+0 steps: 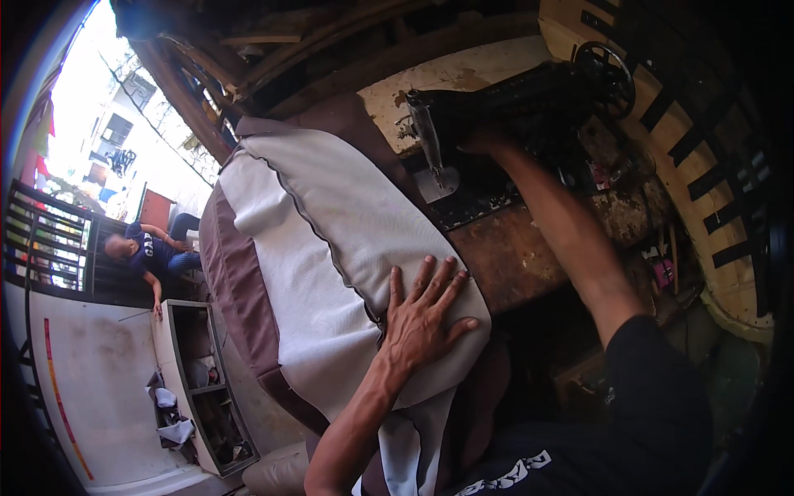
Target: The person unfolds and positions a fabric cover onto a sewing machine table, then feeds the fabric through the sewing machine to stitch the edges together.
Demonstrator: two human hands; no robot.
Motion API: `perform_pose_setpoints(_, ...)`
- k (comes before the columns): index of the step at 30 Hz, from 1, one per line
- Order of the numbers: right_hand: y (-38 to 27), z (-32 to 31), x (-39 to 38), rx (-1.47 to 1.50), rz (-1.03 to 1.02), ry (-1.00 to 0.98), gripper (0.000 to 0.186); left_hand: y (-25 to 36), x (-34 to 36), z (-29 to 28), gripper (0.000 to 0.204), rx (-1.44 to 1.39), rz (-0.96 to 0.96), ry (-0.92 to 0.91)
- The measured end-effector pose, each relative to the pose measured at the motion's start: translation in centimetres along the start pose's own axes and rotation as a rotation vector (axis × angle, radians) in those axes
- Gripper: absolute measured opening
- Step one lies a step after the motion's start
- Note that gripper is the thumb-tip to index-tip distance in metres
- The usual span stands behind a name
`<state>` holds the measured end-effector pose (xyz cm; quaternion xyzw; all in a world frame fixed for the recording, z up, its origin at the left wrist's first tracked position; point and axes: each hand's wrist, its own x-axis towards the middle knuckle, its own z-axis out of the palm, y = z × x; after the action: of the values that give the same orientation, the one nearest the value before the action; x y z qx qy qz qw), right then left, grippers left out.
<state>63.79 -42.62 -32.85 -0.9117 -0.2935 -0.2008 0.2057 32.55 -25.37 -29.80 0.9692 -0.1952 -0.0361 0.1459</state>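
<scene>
Five fingers of the left hand lay spread on the pale-and-maroon fabric cover, which stretched from six to eleven o'clock; toward one o'clock the right hand (fingers too shadowed to tell how wide) was near the black sewing machine.

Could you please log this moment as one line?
left hand: spread on pale cloth; right hand: at sewing machine; right grip: too dark to tell
</scene>
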Motion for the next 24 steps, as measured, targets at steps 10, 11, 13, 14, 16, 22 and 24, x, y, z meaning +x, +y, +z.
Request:
perform_pose_setpoints(10, -5.8, 5.6, 8.8, 0.186, -0.238, -0.552, 0.085, -1.6, 2.6, 0.0, 0.078, -0.052, -0.023, 0.018)
perform_pose_setpoints(11, -6.3, 5.9, 9.0, 0.196, -0.244, -0.559, 0.085, -1.7, 2.5, -0.3, 0.078, -0.054, -0.035, 0.014)
perform_pose_setpoints(13, -7.6, 5.9, 9.0, 0.229, -0.326, -0.517, 0.084, -2.0, 2.0, -0.6, 0.077, -0.032, -0.062, 0.006)
perform_pose_setpoints(14, -7.8, 5.3, 9.0, 0.231, -0.342, -0.563, 0.073, -2.1, 2.1, -0.8, 0.077, -0.028, -0.062, 0.003)
perform_pose_setpoints(16, -7.7, 5.1, 8.9, 0.262, -0.291, -0.603, 0.066, -2.0, 2.4, -0.7, 0.078, -0.03, -0.062, -0.01)
perform_pose_setpoints(22, -6.4, 10.1, 8.8, 0.401, -0.364, -0.234, 0.044, -3.2, 3.3, -1.1, 0.078, 0.011, -0.115, -0.009)
perform_pose_setpoints(24, -6.0, 14.6, 10.7, 0.573, -0.427, -0.135, 0.044, -3.8, 3.5, -1.5, 0.078, 0.031, -0.139, -0.014)
